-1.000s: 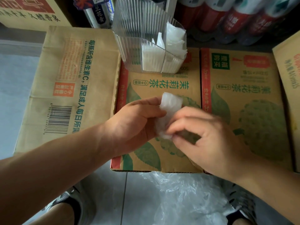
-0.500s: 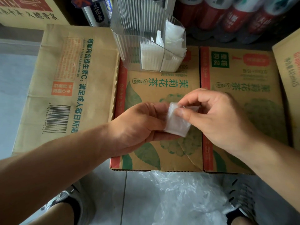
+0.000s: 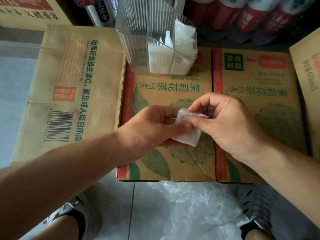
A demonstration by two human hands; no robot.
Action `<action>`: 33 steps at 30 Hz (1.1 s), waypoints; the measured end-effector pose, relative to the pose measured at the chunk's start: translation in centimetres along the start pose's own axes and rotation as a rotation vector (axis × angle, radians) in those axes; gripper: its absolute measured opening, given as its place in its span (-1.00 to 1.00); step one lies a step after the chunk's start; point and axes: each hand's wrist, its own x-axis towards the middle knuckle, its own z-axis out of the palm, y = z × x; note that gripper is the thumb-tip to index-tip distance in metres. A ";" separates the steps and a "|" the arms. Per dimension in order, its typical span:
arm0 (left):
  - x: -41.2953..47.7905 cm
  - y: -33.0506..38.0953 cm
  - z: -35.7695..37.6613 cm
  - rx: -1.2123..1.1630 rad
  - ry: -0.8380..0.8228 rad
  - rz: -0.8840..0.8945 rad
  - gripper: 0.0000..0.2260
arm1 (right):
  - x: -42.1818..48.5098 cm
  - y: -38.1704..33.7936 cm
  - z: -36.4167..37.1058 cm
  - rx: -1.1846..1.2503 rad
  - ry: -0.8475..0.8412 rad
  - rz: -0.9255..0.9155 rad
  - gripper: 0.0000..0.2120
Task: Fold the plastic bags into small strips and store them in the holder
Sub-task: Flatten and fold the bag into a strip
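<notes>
A small folded white plastic bag (image 3: 189, 135) is held above the middle cardboard box (image 3: 166, 94). My left hand (image 3: 150, 130) grips its left side with fingers curled under it. My right hand (image 3: 225, 122) pinches its upper edge between thumb and forefinger. The clear ribbed holder (image 3: 138, 49) stands at the far end of that box, with folded white bags (image 3: 181, 40) sticking up in its right compartments. A heap of loose clear plastic bags (image 3: 195, 210) lies on the floor between my feet.
A wider cardboard box (image 3: 69, 84) lies to the left, another box (image 3: 259, 84) to the right, and a box edge (image 3: 308, 80) at far right. Red bottles (image 3: 251, 14) stand packed behind. My shoes (image 3: 254, 210) rest on the tiled floor.
The bag went from a taller loose strip to a compact folded square. My right hand rose from below the bag to pinch its top edge; the left hand kept its hold.
</notes>
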 end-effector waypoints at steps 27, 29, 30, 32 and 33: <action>0.1 0.7 -1.1 0.021 0.118 0.031 -0.91 | -0.7 -0.5 0.0 -0.012 -0.183 0.071 -0.94; 0.0 0.6 -1.1 -0.037 0.100 0.020 -0.92 | -0.7 -0.8 0.0 0.071 -0.173 0.084 -0.95; 0.0 0.6 -1.1 -0.086 0.076 0.011 -0.88 | -0.8 -0.9 0.0 0.134 -0.163 0.101 -0.93; -0.2 0.7 -1.2 -0.214 0.002 0.000 -0.79 | -0.8 -1.1 0.2 0.296 -0.154 0.157 -0.90; -0.2 0.8 -1.1 -0.283 -0.038 -0.004 -0.76 | -0.8 -1.2 0.2 0.374 -0.157 0.181 -0.89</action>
